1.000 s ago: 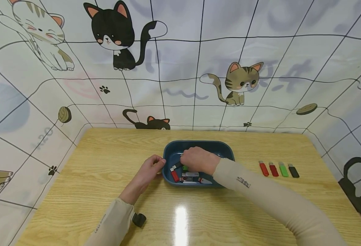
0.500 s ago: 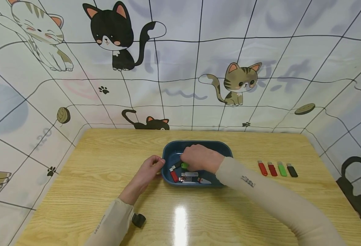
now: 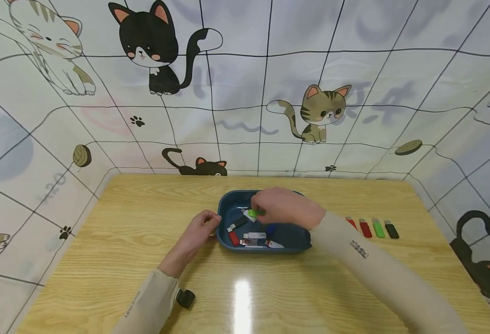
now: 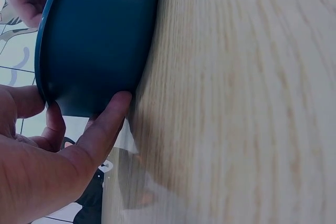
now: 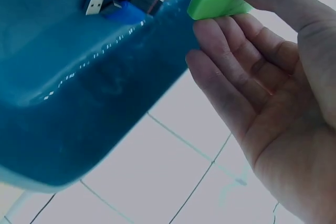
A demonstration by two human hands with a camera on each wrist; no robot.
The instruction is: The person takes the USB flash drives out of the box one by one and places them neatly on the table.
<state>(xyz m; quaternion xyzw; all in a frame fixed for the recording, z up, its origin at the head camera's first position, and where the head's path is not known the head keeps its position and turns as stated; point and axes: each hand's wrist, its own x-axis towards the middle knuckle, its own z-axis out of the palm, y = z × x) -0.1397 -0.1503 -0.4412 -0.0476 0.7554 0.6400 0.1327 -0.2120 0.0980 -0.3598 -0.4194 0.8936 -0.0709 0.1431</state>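
Observation:
My right hand (image 3: 284, 204) is over the back of the blue bin (image 3: 224, 232), pinching a green USB stick (image 3: 254, 213). The right wrist view shows that green stick (image 5: 216, 2) between the thumb and fingertips of my hand (image 5: 278, 77). My left hand (image 3: 196, 232) is at the bin's left end; in the left wrist view, thumb and fingers of that hand (image 4: 63, 156) hold the rim and wall of the bin (image 4: 100, 45). Inside the bin lie a black stick (image 3: 238, 222), a red one (image 3: 233, 238), a silver one (image 3: 255, 235) and several others.
Right of the bin, a red stick (image 3: 351, 221), a dark red stick (image 3: 365, 228), a green stick (image 3: 378, 228) and a black stick (image 3: 391, 229) lie in a row on the wooden table (image 3: 144, 199). My right sleeve partly covers the first. A cat-patterned sheet stands behind.
My right hand has risen and moved a little right, and the green stick now shows in its fingertips. The left hand stays at the bin's end.

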